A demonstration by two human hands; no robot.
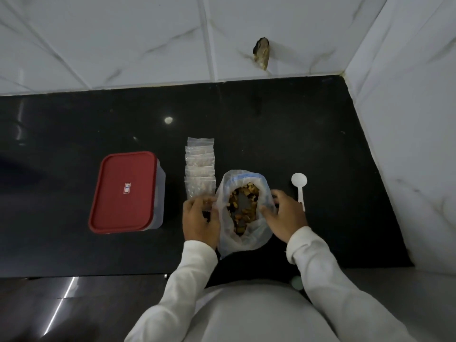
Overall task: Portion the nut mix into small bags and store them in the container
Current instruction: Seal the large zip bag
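Black counter (308, 134); I see left hand (201, 218) and right hand (283, 214) gripping the bag (249, 243) at nine and three o'clock; small bags (199, 169) at eleven, spoon (299, 183) at two.

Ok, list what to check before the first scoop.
1. Mouth of nut bag open: ok; left hand and right hand hold its rim apart.
2. Reachable spoon: ok, lying right of the nut bag.
3. Supply of small bags: ok, stacked left of it.
4. One small bag opened: cannot tell.
5. Free hand for the spoon: not ok, both busy.
6. Open container: not ok, lid on.
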